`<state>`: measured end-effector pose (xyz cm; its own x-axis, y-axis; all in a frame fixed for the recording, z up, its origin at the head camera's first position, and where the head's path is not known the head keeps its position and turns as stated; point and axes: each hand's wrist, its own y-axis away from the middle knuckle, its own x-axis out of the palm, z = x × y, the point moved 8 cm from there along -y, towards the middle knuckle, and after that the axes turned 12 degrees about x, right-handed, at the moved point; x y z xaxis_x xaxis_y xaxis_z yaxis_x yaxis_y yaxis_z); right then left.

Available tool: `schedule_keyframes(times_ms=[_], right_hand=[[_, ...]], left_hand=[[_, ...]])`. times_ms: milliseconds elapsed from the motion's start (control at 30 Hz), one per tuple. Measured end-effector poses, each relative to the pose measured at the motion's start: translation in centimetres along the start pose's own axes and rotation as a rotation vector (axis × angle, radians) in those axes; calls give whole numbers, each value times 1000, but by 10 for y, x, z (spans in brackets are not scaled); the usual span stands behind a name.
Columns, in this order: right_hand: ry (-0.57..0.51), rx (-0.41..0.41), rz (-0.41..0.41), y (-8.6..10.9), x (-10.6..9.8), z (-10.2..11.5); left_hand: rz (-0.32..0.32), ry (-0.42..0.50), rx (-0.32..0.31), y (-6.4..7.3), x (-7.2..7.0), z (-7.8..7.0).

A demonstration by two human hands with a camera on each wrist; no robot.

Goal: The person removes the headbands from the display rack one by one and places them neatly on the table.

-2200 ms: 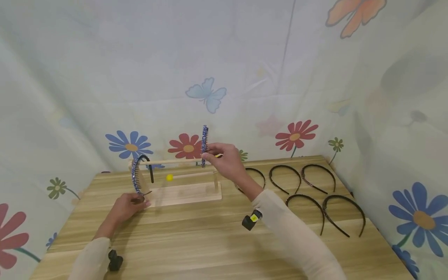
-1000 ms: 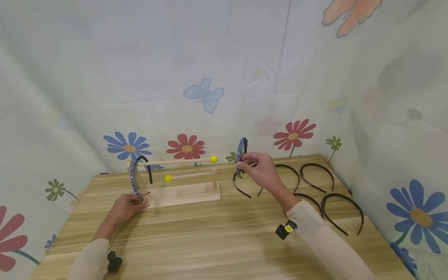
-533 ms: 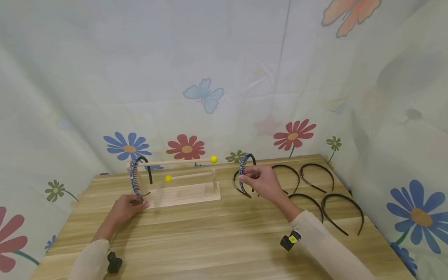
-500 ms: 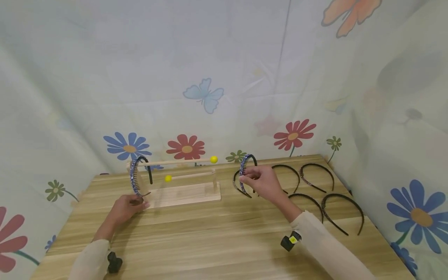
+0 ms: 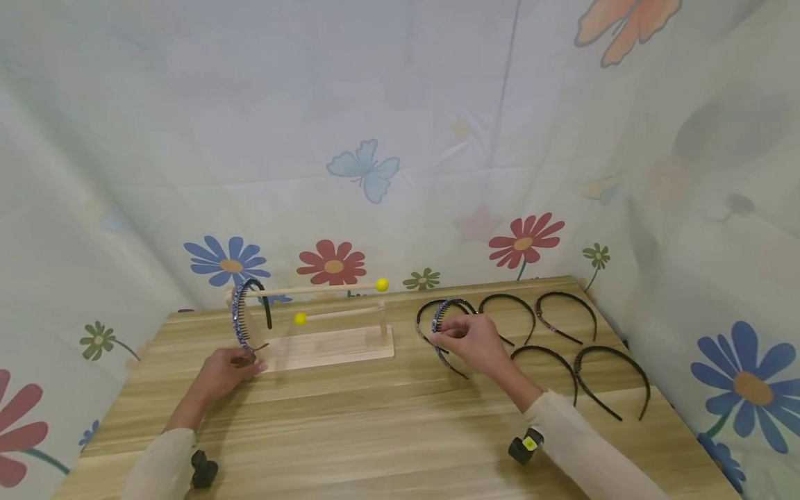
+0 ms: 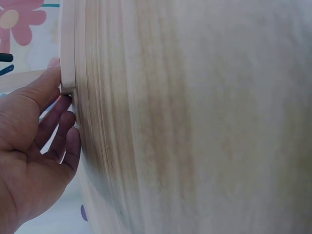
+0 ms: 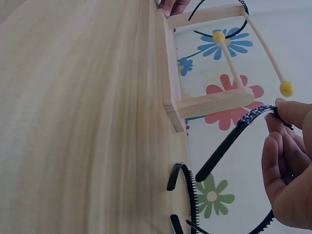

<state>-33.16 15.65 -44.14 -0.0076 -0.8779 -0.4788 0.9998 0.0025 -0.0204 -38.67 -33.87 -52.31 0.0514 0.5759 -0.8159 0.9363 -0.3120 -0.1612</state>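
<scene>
My right hand [image 5: 480,345] pinches a toothed headband [image 7: 255,115] with blue glitter on its band. It is tilted low over the right part of the table, overlapping a black headband [image 5: 417,321] in the head view. My left hand [image 5: 220,378] grips the near left corner of a wooden headband stand [image 5: 337,346]; in the left wrist view its thumb lies over the base edge and fingertips curl below. Another blue glitter headband [image 5: 237,314] hangs at the left end of the stand's upper rod [image 5: 312,290]. That rod ends in a yellow ball [image 5: 382,285].
Several black headbands lie on the right of the wooden table [image 5: 350,430], among them a near right one [image 5: 644,378] and a far right one [image 5: 590,312]. The stand's lower rod carries a yellow ball [image 5: 301,319] at its left end. A flowered cloth [image 5: 281,139] hangs behind.
My right hand has drawn the blue glitter headband rightward off the upper rod's end, then lowered it toward the table among the black headbands. The left hand has stayed at the stand's corner.
</scene>
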Motion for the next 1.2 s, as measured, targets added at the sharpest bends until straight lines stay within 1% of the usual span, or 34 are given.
schedule_keyframes(times_ms=[133,267,467,667,833,933,1200], right_hand=[[0,52,0,3,2,-9],[16,80,-13,6,4,-14],[27,126,-27,10,6,-22],[69,181,-35,13,9,-32],[75,198,-35,15,11,-40],[75,209,-35,16,12,-45],[122,249,-37,20,15,-54]], left_hand=[[4,1,-10,0,1,0],[13,1,-19,1,1,0],[10,7,-10,1,-1,-2],[7,10,-4,1,-2,-2],[-1,17,10,0,-2,-1],[-3,18,3,0,-1,-1],[15,18,-11,1,0,-3]])
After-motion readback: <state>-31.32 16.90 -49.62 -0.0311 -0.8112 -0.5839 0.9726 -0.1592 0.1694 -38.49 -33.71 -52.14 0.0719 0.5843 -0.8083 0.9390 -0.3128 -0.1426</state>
